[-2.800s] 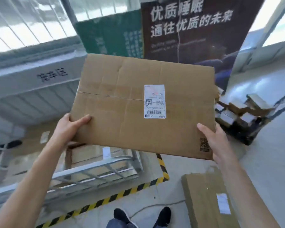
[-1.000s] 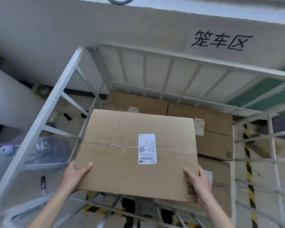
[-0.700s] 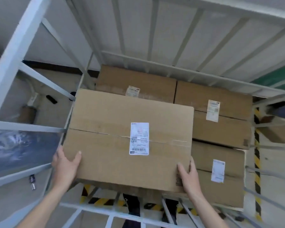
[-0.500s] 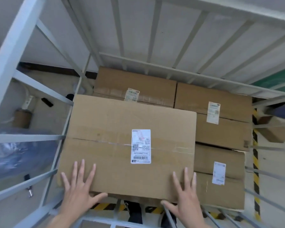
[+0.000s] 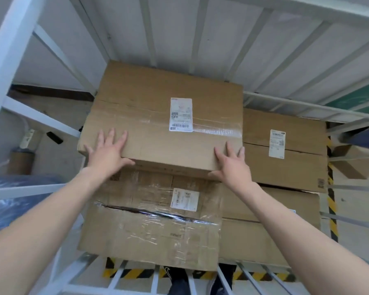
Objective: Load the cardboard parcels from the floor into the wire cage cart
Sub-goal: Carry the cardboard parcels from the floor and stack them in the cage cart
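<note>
A large flat cardboard parcel (image 5: pixel 149 116) with a white label lies on top of other parcels at the back left of the white wire cage cart (image 5: pixel 239 54). My left hand (image 5: pixel 108 152) presses flat on its near left edge, fingers spread. My right hand (image 5: pixel 232 165) presses flat on its near right corner. A taped parcel (image 5: pixel 141 226) lies below, nearer to me. Two more parcels (image 5: pixel 294 169) fill the right side of the cart.
The cart's white bars rise at the left (image 5: pixel 11 50) and run along the near side (image 5: pixel 153 279). Yellow-black floor tape (image 5: pixel 331 205) shows beyond the right side. A blue plastic-wrapped bundle (image 5: pixel 13 201) and a brown cylinder (image 5: pixel 21 162) lie outside the cart at left.
I carried the parcel over the cart, lowered it onto the stack and let go of its sides. My flat hands have slid it toward the cart's back, uncovering the taped parcel below.
</note>
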Demonstrator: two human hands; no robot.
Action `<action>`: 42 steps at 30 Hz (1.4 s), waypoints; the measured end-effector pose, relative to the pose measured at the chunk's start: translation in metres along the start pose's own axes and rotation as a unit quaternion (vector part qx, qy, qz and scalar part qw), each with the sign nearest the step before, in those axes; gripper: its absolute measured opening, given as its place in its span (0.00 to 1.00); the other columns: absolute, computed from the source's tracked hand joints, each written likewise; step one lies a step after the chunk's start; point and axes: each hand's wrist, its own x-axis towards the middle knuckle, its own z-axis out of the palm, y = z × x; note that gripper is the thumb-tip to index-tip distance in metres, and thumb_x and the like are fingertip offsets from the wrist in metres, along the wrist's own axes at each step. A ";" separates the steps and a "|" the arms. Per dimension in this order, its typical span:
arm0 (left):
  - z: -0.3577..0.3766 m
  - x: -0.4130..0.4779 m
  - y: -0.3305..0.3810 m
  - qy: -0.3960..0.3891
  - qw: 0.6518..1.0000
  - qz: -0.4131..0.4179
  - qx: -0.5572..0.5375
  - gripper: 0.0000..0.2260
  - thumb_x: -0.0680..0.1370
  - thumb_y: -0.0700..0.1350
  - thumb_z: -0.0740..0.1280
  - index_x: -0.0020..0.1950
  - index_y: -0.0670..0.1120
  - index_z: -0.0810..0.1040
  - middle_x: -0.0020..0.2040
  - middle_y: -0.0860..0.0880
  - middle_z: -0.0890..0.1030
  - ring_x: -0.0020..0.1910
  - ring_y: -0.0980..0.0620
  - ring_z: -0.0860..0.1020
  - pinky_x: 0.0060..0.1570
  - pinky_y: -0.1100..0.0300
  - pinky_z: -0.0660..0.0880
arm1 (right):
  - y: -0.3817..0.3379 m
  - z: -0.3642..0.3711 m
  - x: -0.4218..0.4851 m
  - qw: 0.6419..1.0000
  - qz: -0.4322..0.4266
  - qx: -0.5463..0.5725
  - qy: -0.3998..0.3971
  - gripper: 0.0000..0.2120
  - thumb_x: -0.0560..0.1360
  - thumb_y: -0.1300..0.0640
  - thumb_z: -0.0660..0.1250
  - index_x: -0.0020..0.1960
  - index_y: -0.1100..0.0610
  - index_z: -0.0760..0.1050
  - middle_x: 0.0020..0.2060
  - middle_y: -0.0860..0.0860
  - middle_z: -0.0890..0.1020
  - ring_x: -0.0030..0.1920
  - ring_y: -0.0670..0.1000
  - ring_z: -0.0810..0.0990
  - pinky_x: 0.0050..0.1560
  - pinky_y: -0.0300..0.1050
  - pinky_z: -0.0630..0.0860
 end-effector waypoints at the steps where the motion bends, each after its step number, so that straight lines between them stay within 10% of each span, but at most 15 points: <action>1: -0.005 0.009 0.000 -0.019 1.000 -0.005 0.008 0.50 0.69 0.67 0.70 0.80 0.62 0.39 0.81 0.49 0.37 0.79 0.39 0.38 0.70 0.26 0.47 | -0.004 0.000 0.004 1.000 0.003 0.000 -0.006 0.42 0.74 0.42 0.71 0.81 0.46 0.53 0.81 0.52 0.46 0.77 0.72 0.42 0.71 0.68 0.63; 10: 0.024 -0.002 -0.009 0.038 0.995 0.022 0.090 0.48 0.74 0.70 0.61 0.79 0.57 0.32 0.80 0.43 0.35 0.78 0.35 0.37 0.69 0.24 0.49 | 0.004 0.020 -0.011 0.998 -0.028 -0.019 0.044 0.38 0.77 0.38 0.65 0.81 0.45 0.51 0.81 0.53 0.47 0.77 0.70 0.41 0.76 0.64 0.55; 16: 0.009 -0.007 -0.010 0.069 0.996 -0.035 -0.036 0.46 0.68 0.81 0.49 0.81 0.59 0.46 0.82 0.44 0.44 0.80 0.41 0.43 0.72 0.32 0.44 | 0.016 0.021 -0.014 0.958 0.043 0.274 0.068 0.38 0.75 0.36 0.67 0.80 0.46 0.58 0.81 0.52 0.43 0.80 0.57 0.43 0.78 0.57 0.51; 21: 0.000 -0.001 -0.033 0.154 0.971 -0.095 -0.155 0.41 0.74 0.70 0.63 0.78 0.46 0.59 0.78 0.37 0.59 0.77 0.35 0.56 0.71 0.33 0.59 | 0.022 0.011 -0.005 0.902 0.115 0.415 0.005 0.51 0.74 0.46 0.73 0.81 0.47 0.39 0.79 0.55 0.53 0.77 0.55 0.60 0.73 0.47 0.58; 27: 0.075 0.079 -0.135 0.114 0.906 -0.214 -0.346 0.61 0.52 0.76 0.74 0.78 0.54 0.57 0.78 0.40 0.62 0.76 0.42 0.62 0.73 0.45 0.61 | 0.051 0.012 -0.033 0.903 0.094 0.419 0.025 0.50 0.75 0.52 0.73 0.81 0.50 0.39 0.77 0.53 0.60 0.74 0.51 0.65 0.67 0.40 0.61; 33: 0.055 -0.087 0.012 0.076 0.939 -0.234 -0.242 0.46 0.59 0.74 0.73 0.68 0.49 0.70 0.62 0.39 0.77 0.58 0.36 0.77 0.55 0.37 0.77 | 0.135 0.013 -0.097 0.899 0.128 0.417 0.049 0.43 0.75 0.56 0.68 0.82 0.47 0.46 0.74 0.45 0.63 0.57 0.47 0.77 0.61 0.43 0.72; 42: 0.106 -0.186 0.102 0.003 0.918 -0.255 -0.305 0.48 0.62 0.56 0.82 0.74 0.40 0.62 0.67 0.35 0.73 0.63 0.36 0.74 0.62 0.40 0.73 | 0.229 0.028 -0.171 0.891 0.206 0.403 0.017 0.40 0.75 0.40 0.67 0.81 0.46 0.53 0.69 0.47 0.66 0.61 0.47 0.72 0.58 0.48 0.70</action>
